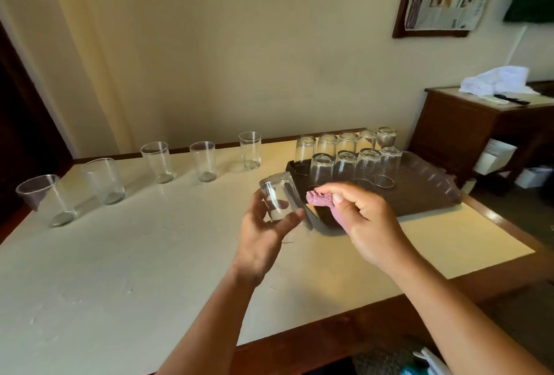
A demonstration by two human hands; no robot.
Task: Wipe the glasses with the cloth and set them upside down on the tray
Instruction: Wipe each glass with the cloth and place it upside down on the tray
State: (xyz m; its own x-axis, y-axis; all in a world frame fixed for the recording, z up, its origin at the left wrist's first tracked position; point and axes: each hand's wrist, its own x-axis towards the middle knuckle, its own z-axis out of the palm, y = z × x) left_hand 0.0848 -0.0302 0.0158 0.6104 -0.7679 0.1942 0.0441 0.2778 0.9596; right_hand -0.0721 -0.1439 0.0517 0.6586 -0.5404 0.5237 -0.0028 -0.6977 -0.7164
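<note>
Glass (pixel 278 194), clear, base-up, tilted in left hand (pixel 263 233) beside tray (pixel 434 194).

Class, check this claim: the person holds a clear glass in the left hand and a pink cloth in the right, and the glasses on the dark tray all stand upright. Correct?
Not quite. The head view shows the clear glasses on the dark tray standing upside down, not upright. The rest holds: the left hand holds a clear glass tumbler and the right hand a pink cloth.

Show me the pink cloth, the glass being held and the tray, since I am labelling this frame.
pink cloth (pixel 318 197): head view, on the bunched end beside the right thumb.
held glass (pixel 277 194): head view, on its side wall above the left fingers.
tray (pixel 431 191): head view, on its bare right part.
</note>
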